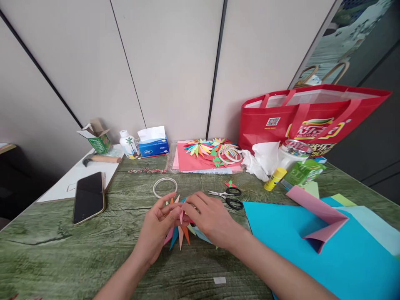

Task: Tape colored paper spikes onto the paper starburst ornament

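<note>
Both my hands meet over a multicoloured folded-paper star that lies on the green wood-grain table. My left hand pinches a small pink folded paper piece between thumb and fingers. From the other side, the fingers of my right hand close on the same pink piece. Much of the star's middle is hidden beneath my hands; blue, orange, peach and pink points stick out below them. Beyond my fingers lies a roll of white tape. Black-handled scissors rest to the right.
Blue paper sheets with a folded pink strip cover the right side. A yellow glue stick, crumpled tissue and red bag stand behind. Finished paper stars lie at the back. A phone and hammer are left.
</note>
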{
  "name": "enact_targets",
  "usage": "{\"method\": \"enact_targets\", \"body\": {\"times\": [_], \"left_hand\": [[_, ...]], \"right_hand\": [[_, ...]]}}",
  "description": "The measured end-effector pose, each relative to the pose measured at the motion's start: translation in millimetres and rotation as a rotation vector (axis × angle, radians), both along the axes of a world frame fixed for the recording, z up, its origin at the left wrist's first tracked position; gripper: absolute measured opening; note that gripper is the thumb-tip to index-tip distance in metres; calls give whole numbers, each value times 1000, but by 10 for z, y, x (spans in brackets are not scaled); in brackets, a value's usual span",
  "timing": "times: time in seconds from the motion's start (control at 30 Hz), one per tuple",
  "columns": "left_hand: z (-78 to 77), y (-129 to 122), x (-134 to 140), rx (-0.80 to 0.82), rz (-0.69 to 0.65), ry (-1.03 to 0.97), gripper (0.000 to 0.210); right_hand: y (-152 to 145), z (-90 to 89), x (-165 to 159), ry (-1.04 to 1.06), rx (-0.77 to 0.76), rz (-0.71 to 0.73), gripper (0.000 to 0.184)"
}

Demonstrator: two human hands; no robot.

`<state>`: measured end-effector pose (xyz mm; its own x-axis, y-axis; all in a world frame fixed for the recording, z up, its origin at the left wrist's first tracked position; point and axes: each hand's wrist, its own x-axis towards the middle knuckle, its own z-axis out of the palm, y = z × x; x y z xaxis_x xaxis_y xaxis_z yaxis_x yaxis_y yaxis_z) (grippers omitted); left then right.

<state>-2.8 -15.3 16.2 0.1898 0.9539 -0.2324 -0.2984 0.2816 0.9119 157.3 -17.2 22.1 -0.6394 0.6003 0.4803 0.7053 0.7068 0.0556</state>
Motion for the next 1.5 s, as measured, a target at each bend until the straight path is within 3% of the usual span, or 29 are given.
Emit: {"method": "enact_targets", "body": {"times": [0.2, 0.57, 1.5], "left_hand": [[19, 25, -11, -57, 60, -1, 61], [36, 0, -1, 22, 131, 58, 70], [49, -51, 9, 35, 96, 82, 84]], "right_hand": [[25, -6, 16, -5, -35, 16, 9], [77, -4, 69, 258, -208, 42, 13], [71, -5, -23, 728, -334, 66, 6]]}}
